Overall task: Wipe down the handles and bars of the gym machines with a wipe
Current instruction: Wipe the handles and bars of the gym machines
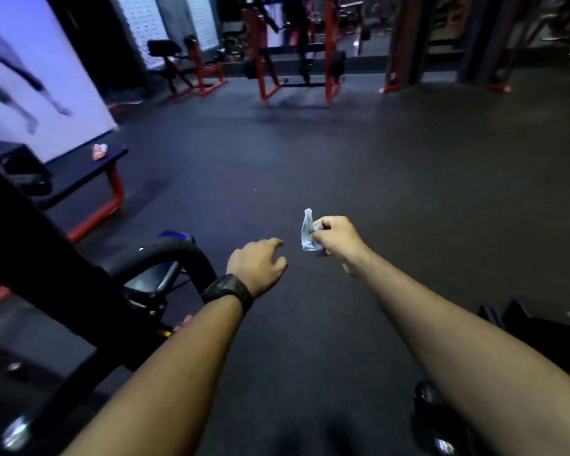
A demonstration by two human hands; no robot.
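My right hand pinches a small crumpled white wipe and holds it up over the dark rubber floor. Just to its left hovers my left hand, a black watch on its wrist, its fingers loosely curled and holding nothing. A curved black padded bar of a gym machine lies left of my left hand, apart from it. Neither hand touches any machine.
A slanted black frame beam crosses the lower left. A black bench with red legs stands at the left with a small packet on it. Red and black racks stand at the back. Dark equipment sits at the lower right.
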